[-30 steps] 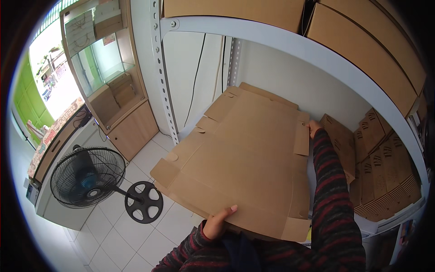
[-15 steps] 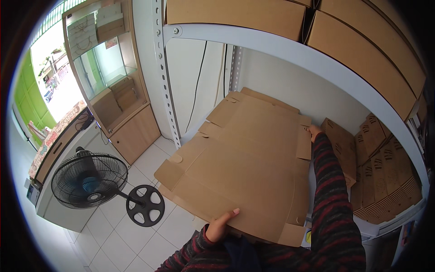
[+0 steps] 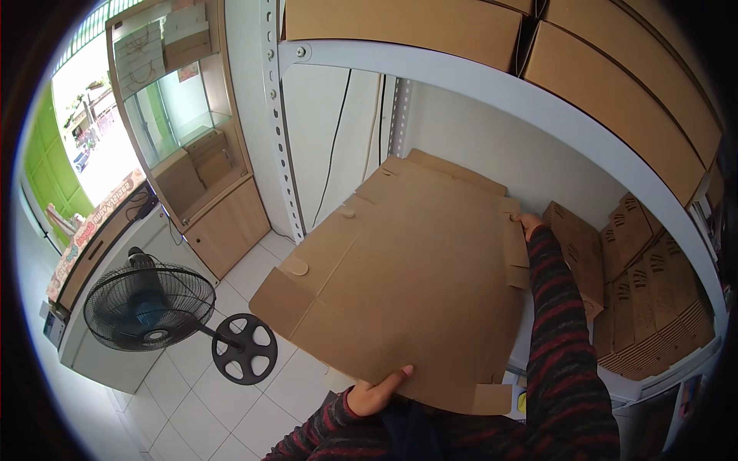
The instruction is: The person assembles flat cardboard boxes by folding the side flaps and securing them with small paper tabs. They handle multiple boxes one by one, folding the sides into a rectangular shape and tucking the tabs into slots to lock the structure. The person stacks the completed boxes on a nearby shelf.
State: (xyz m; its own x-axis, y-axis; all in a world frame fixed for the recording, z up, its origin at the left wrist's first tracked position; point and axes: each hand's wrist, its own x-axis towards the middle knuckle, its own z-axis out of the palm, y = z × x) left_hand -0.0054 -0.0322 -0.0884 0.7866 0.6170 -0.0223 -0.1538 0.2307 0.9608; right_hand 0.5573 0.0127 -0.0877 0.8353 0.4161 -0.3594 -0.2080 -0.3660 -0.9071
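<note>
A large unfolded cardboard box blank point(image 3: 407, 284), brown with slotted flaps and small round tabs, stretches from near my body to the back of the shelf. My left hand point(image 3: 377, 393) grips its near edge, thumb on top and fingers hidden beneath. At the far right my right hand point(image 3: 527, 224) is closed on a side flap of the blank. The sheet bows a little between the two hands. Behind its far edge, another cardboard edge point(image 3: 461, 170) shows against the wall.
White perforated shelf posts point(image 3: 288, 154) and a crossbeam point(image 3: 430, 58) frame the space, with brown boxes point(image 3: 615, 92) above. Folded cartons point(image 3: 653, 300) are stacked at right. A black fan point(image 3: 150, 303) lies left, near a glass-fronted cabinet point(image 3: 184, 131).
The blank has bowed upward, and its left corner has shifted slightly left and down. My left thumb sits slightly farther right and lower. My right hand stays at the side flap.
</note>
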